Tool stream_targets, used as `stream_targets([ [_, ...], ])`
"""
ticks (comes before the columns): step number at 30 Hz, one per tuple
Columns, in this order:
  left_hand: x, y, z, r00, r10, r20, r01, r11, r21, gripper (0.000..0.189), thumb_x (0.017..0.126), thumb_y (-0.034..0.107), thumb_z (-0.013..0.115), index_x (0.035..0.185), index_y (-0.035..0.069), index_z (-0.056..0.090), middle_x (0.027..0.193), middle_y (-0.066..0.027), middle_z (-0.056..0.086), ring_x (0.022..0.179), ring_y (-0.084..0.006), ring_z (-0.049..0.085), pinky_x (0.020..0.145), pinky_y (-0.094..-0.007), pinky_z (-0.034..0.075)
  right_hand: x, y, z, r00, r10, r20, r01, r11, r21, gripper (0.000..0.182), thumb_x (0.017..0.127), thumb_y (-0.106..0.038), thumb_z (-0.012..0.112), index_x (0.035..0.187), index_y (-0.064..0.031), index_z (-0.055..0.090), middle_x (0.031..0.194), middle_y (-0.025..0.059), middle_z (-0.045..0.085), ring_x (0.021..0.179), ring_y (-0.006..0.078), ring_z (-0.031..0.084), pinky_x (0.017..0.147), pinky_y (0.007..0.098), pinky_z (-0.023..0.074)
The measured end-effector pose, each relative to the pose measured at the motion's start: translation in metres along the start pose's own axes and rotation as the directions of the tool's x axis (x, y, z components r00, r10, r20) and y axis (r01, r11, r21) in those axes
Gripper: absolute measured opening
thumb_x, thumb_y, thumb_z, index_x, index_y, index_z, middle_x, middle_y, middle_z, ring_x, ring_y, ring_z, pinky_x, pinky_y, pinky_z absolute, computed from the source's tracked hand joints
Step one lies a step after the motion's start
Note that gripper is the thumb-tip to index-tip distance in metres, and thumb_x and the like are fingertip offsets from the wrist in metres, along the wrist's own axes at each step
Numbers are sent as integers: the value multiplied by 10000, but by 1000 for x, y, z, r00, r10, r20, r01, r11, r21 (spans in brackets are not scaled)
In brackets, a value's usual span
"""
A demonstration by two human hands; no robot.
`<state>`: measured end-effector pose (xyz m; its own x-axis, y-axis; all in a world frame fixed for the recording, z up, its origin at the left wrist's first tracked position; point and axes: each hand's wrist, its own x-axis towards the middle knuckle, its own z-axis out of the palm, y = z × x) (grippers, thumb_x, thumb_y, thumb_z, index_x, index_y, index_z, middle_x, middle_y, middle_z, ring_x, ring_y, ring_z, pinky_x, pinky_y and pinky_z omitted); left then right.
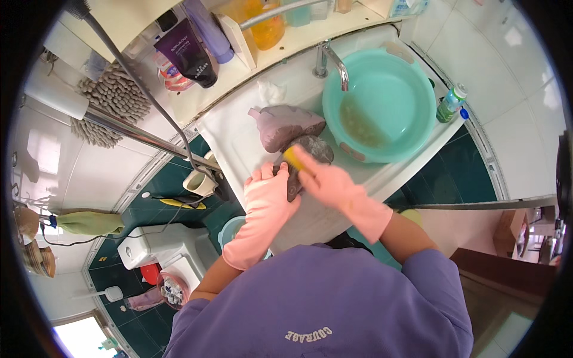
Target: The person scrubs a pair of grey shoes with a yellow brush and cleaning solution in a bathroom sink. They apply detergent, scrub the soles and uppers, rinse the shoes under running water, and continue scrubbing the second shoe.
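My left hand [268, 192], in a pink rubber glove, holds a dark gray-brown slipper [293, 181] down on the white washbasin counter [241, 156]. In my right hand [324, 179], gloved the same way, is a yellow scrubbing brush or sponge [293, 157], blurred, at the slipper's upper part. Whitish suds lie on the dark surface beside the brush. Behind both hands sits a mauve-gray slipper [288, 125] with a pointed, ear-like tip. To its right, under the chrome faucet [338, 67], a turquoise plastic basin [398, 107] contains murky water with brownish sediment.
A shelf [309, 38] with bottles and tubes runs along the back. A small green bottle [452, 104] stands at the counter's right corner. Crumpled white material [271, 91] lies behind the slippers. A gray hose [147, 94] hangs at the left, above a white toilet [168, 246].
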<state>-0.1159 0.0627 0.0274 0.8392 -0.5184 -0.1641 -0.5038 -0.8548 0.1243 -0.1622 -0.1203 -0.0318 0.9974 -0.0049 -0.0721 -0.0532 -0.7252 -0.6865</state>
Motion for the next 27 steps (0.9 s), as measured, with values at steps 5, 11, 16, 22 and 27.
stream_targets([
  [5, 1, 3, -3, 1000, 12, 20, -12, 1000, -13, 815, 751, 408, 849, 1466, 106, 601, 1472, -168, 548, 1307, -356, 554, 1112, -456, 441, 18, 60, -8, 978, 198, -71, -198, 980, 5, 678, 1047, -405, 530, 1672, -302, 290, 917, 245, 744, 902, 456, 720, 796, 551, 569],
  [11, 4, 3, -2, 1000, -8, 24, 8, 1000, -17, 828, 738, 424, 852, 1464, 113, 605, 1487, -163, 545, 1307, -362, 551, 1112, -447, 446, 15, 44, -19, 972, 235, -12, -236, 971, -43, 675, 1043, -393, 527, 1673, -296, 304, 944, 240, 751, 919, 457, 718, 861, 524, 571],
  [16, 0, 2, 0, 1000, -24, 14, 24, 1000, -8, 820, 729, 420, 855, 1450, 114, 615, 1479, -159, 550, 1277, -362, 573, 1097, -450, 457, -13, -1, -9, 997, -46, 68, 44, 999, 21, 709, 1037, -403, 534, 1687, -321, 262, 956, 228, 756, 887, 453, 725, 832, 513, 589],
  [22, 2, 0, 3, 999, 0, -40, 1, 1000, 27, 802, 730, 407, 854, 1437, 108, 621, 1454, -167, 567, 1267, -376, 576, 1085, -452, 467, 16, 35, -11, 995, 96, -8, -97, 995, -19, 713, 1021, -408, 558, 1675, -319, 288, 886, 225, 742, 839, 455, 718, 793, 533, 580],
  [27, 5, -1, 3, 998, 32, -54, -33, 999, -8, 806, 721, 410, 862, 1426, 97, 628, 1437, -162, 577, 1229, -376, 588, 1070, -444, 480, 20, 43, -20, 977, 208, -43, -209, 978, -17, 676, 1044, -414, 512, 1670, -286, 293, 916, 224, 753, 862, 456, 725, 802, 551, 581],
])
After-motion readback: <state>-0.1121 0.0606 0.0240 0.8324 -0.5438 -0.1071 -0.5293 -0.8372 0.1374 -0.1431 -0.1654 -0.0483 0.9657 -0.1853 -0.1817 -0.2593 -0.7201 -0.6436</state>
